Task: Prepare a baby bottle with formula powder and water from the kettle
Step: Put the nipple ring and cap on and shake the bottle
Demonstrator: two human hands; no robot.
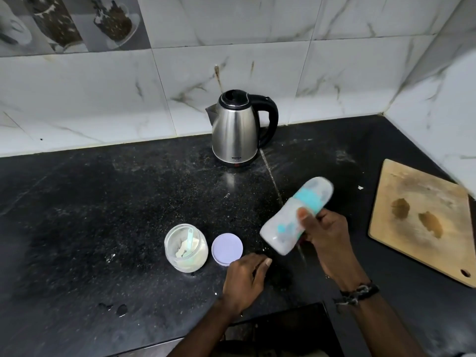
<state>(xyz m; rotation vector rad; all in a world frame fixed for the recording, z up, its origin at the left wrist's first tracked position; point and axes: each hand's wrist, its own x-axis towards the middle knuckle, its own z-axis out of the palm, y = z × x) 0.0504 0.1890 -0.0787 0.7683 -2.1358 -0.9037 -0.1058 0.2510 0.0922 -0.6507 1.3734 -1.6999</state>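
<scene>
Bottle (296, 217) sits tilted and capped in our right hand (325, 235), fingers wrapped round it above the counter's (77, 202) front edge (likely mixing); left hand (244, 276) rests loosely curled, holding nothing; next, set it upright.

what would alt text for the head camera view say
A person's right hand holds a capped baby bottle tilted above a black counter, the left hand resting near a loose lid. An open jar of powder and a kettle stand behind.
</scene>
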